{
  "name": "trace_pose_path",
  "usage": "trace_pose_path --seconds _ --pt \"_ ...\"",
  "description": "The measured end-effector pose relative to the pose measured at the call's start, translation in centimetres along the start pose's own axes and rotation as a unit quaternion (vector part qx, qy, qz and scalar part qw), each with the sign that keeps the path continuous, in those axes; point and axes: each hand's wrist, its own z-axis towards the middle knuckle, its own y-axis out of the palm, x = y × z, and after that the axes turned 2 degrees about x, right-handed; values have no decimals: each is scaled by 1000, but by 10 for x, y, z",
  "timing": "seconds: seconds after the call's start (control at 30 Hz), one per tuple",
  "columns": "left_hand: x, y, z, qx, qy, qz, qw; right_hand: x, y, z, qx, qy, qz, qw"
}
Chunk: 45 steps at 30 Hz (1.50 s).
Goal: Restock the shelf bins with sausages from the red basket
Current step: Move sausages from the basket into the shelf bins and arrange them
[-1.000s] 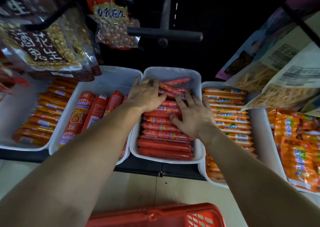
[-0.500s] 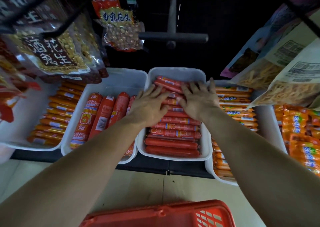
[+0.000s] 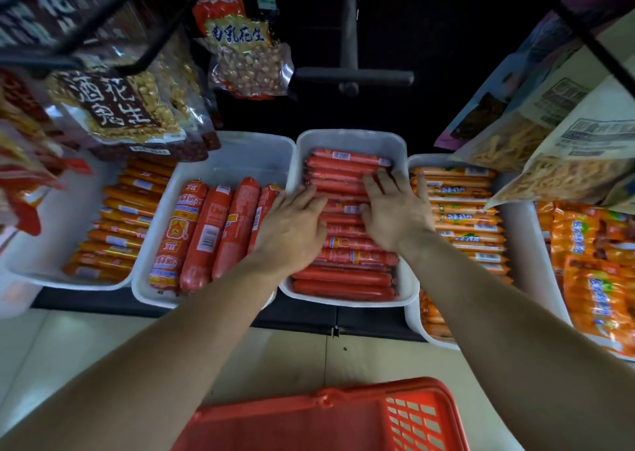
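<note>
Pressing down flat on the thin red sausages (image 3: 343,280) in the middle white bin (image 3: 347,137) with left hand (image 3: 292,225) and right hand (image 3: 395,217) side by side, fingers straight, gripping nothing, and with the back rows, crooked half a second ago, now lined up neat. Left of that, a bin (image 3: 240,148) of fat red sausages (image 3: 202,237) and another (image 3: 41,265) of orange sticks (image 3: 117,230); right of it, more orange sausages (image 3: 460,210). Down on the floor, nearest, the red basket (image 3: 326,416), with no telling what is inside.
</note>
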Motion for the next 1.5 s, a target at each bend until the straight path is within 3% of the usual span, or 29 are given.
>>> trace_pose_path --seconds 0.07,0.13,0.27,0.33,0.47,0.63,0.77,0.87,0.93,1.07,1.2,1.4,1.5 --pt "-6 -5 -29 -18 11 -31 999 -2 -3 -24 50 -30 53 997" --pt "-14 -8 -53 -16 15 -68 997 -6 -3 -53 43 -79 90 992" --pt "-22 -12 -88 38 -11 -121 992 -28 3 -93 -100 -171 140 970" --pt "-24 -13 -102 21 -4 -107 994 -41 7 -105 -156 -180 162 958" --pt "-27 -15 -110 -87 -10 -95 992 -40 11 -116 -173 -206 93 959" --pt "-28 -30 -103 -122 -34 -141 982 -17 -2 -121 -198 -195 24 960" --pt "-32 -36 -102 -115 -50 -170 977 -34 -19 -112 -151 -180 56 970" --pt "-35 -36 -105 -77 -39 -106 991 -63 -31 -95 -107 -199 118 967" --pt "-39 -35 -108 -85 -41 -98 991 -79 -29 -83 -122 -220 137 958" --pt "-47 -37 -114 -111 -73 -147 980 -77 -4 -78 -160 -251 79 951" --pt "-52 -35 -117 -123 -59 -131 982 -64 4 -84 -137 -279 39 950" --pt "-54 -31 -117 -130 -81 -179 972 -82 -8 -74 -110 -288 37 951" --pt "-54 -32 -117 -145 -64 -143 977 -81 -5 -73 -122 -277 56 951"
